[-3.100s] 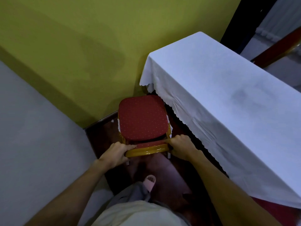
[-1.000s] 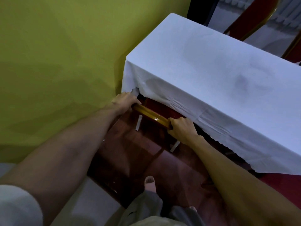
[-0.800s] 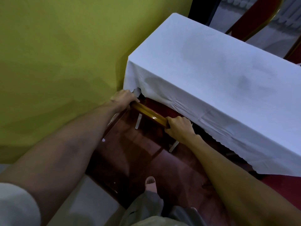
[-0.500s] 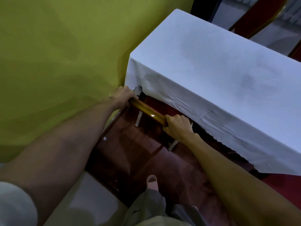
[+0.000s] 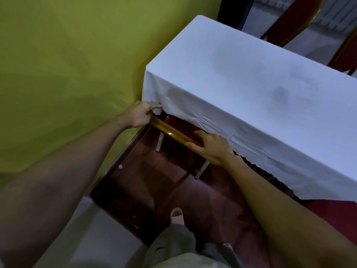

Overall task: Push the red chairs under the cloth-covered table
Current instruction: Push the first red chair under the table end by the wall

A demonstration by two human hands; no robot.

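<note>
A yellow-green painted wall [image 5: 67,64] is filling the left side, meeting the near left corner of the long counter draped in a white scalloped-edge cloth [image 5: 241,89]. Dark reddish-brown glossy floor tiles [image 5: 164,190] are running along the counter's near edge. The red padded chair with a golden wooden backrest rail [image 5: 172,133] is sitting almost wholly under the counter at that corner, its seat hidden by the hanging cloth, with only the rail, a strip of red padding and two pale rear legs showing. More red chair backs [image 5: 287,22] are standing beyond the counter's far edge. The left hand [image 5: 142,116] is resting at the rail's left end, its fingers touching the cloth hem, its grip loose. The right hand [image 5: 211,147] is lying open-fingered on the rail's right end, clasping nothing.
</note>
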